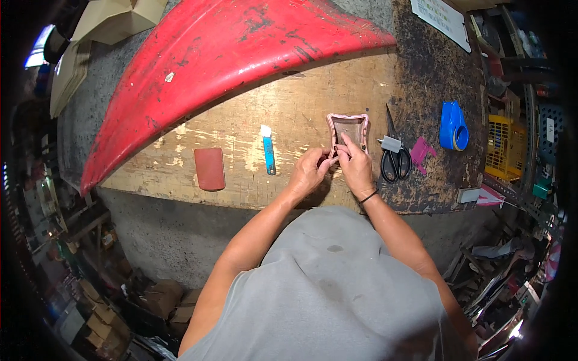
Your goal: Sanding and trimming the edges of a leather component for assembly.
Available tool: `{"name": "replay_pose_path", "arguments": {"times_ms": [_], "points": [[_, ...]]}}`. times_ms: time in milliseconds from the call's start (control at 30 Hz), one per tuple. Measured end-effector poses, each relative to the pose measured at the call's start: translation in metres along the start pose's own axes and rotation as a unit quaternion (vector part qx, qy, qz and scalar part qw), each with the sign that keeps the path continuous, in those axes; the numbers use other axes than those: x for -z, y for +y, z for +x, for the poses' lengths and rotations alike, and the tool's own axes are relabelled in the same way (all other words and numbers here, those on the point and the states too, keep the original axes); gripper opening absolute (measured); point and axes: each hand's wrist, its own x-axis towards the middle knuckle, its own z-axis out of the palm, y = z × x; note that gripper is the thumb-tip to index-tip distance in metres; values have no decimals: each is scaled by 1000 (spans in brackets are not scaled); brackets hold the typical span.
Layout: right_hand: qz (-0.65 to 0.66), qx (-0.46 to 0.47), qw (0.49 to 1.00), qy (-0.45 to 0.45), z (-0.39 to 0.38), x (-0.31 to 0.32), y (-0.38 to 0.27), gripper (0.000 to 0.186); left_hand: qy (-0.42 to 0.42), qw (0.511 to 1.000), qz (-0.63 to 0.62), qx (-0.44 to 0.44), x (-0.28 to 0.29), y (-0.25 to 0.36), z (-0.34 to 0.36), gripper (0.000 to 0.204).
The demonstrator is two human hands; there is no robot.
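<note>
Left of the black scissors [395, 156] sits a pink frame [348, 116]; the left hand [309, 171] grips its side farthest from them, the right hand [357, 169] bends fingers over it, hold unclear.

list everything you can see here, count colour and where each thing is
workbench: 1, worn brown, middle
curved panel: 1, scuffed red, bench's far side
cardboard pieces: count unclear, tan, upper left
printed sheet: 1, white, upper right
rectangular pad: 1, reddish brown, bench's near left
slim tool: 1, blue with white tip, right of pad
hourglass-shaped frame: 1, pink, at the hands
scissors: 1, black, right of frame
block: 1, grey, on scissors
small cutout: 1, magenta, right of scissors
tape dispenser: 1, blue, bench's right
basket: 1, yellow, beyond bench's right edge
wristband: 1, black, right wrist
shirt: 1, grey, bottom
left hand, right hand: 2, bare, at frame
</note>
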Motion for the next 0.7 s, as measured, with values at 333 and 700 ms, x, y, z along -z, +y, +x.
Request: {"name": "replay_pose_path", "arguments": {"times_ms": [333, 700], "points": [[20, -5, 1000, 6, 5, 2, 8, 30, -2, 1000, -22, 14, 0, 0, 1, 25], [475, -74, 863, -155, 42, 21, -82, 26, 99, 946, -308, -10, 45, 55, 27, 30]]}}
